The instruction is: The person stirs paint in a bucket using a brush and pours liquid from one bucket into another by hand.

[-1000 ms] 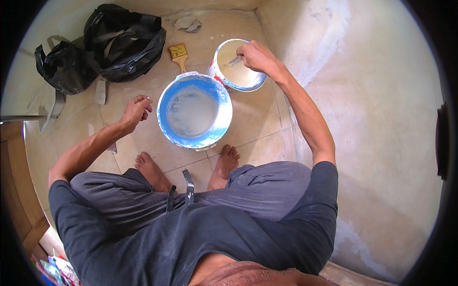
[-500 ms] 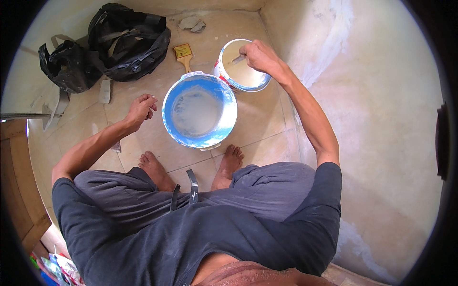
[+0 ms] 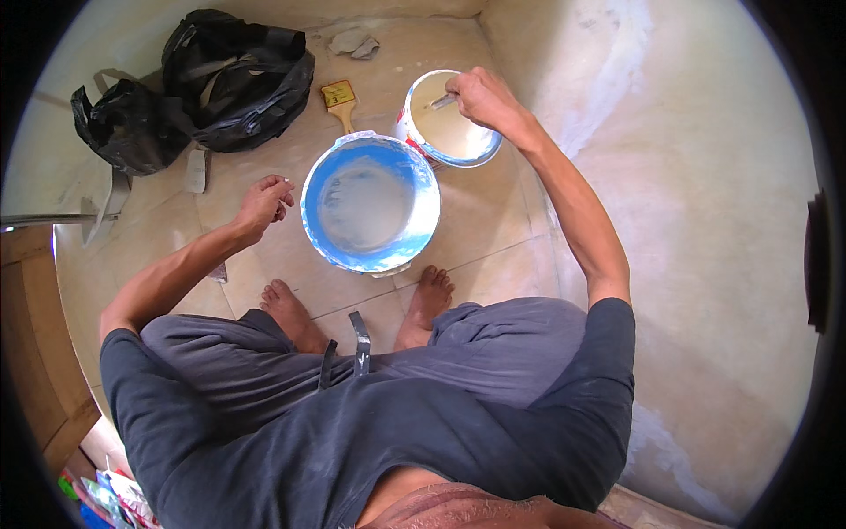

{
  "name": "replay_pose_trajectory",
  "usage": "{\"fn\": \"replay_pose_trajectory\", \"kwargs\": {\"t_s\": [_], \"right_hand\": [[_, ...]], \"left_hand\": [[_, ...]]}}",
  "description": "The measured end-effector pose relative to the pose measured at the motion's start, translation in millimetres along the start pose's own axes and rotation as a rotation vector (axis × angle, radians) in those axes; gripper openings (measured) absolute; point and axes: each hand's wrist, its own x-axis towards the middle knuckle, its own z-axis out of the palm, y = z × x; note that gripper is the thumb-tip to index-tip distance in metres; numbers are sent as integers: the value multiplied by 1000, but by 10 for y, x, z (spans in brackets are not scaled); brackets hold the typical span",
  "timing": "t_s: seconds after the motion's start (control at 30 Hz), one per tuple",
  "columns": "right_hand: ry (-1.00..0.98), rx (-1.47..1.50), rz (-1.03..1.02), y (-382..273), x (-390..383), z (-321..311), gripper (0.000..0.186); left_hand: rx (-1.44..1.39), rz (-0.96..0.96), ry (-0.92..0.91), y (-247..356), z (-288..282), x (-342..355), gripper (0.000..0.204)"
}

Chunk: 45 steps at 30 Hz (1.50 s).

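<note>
My right hand (image 3: 483, 95) is closed around a short, pale, see-through stick-like piece (image 3: 443, 101). It hangs over the white bucket (image 3: 404, 130), which holds a cream-coloured liquid; whether the lower end dips in cannot be made out. Left of that bucket stands a larger blue bucket (image 3: 319, 167) with a whitish, powdery-looking layer inside. My left hand (image 3: 264, 203) hovers beside the blue bucket without touching it. Its fingers are loosely bent and apart, with a tiny white spot at one fingertip.
A wide paintbrush (image 3: 338, 97) lies behind the blue bucket. Black plastic bags (image 3: 238, 84) sit at the far left, near a scraper-like blade (image 3: 196, 170). A crumpled grey scrap (image 3: 354, 42) lies farther back. At right rises a patched wall (image 3: 687, 220); my bare feet (image 3: 429, 304) are close to the blue bucket.
My right hand has shifted very slightly up and right over the white bucket, still holding the see-through piece. The left hand keeps nearly the same place.
</note>
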Motion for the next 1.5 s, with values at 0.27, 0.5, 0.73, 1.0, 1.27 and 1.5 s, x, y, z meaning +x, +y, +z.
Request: {"fn": "replay_pose_trajectory", "kwargs": {"t_s": [0.27,0.5,0.73,1.0,1.27,1.5], "right_hand": [[-193,-251,54,138,-194,43,9],[-123,-13,38,18,37,53,8],[-42,-217,67,164,-142,67,10],[-248,46,54,127,-6,2,10],[-30,-321,70,270,-171,80,12],[-383,-48,90,231,-182,-101,14]], "left_hand": [[6,0,5,8,-51,-35,19],[-6,-5,15,-71,-87,28,18],[-3,4,16,-72,-72,14,21],[0,5,25,-68,-74,18,21],[-7,12,-8,-41,-63,16,19],[8,28,-5,-50,-41,53,21]]}}
